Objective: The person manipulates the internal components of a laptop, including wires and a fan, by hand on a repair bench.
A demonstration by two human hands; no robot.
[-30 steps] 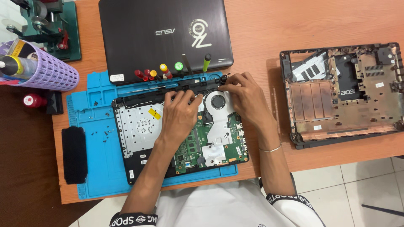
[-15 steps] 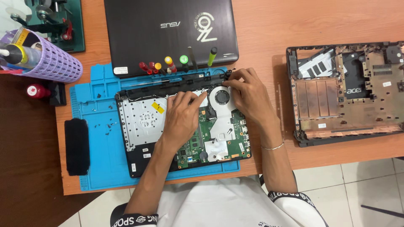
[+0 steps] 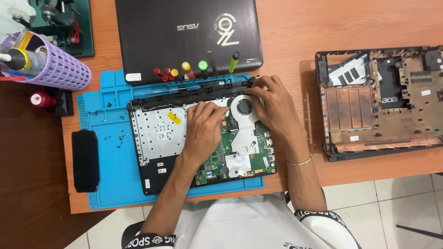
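Purple mesh holder (image 3: 60, 69) with bottles left of our opened laptop (image 3: 157, 133), our left hand (image 3: 203, 129) flat on it, unclenched, right hand (image 3: 272, 106) pinching its hinge edge, both unmoved since earlier.

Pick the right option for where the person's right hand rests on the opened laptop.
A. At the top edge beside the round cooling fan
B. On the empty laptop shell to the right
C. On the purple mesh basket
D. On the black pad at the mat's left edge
A: the right hand grips the opened laptop at its top edge, beside the round cooling fan.
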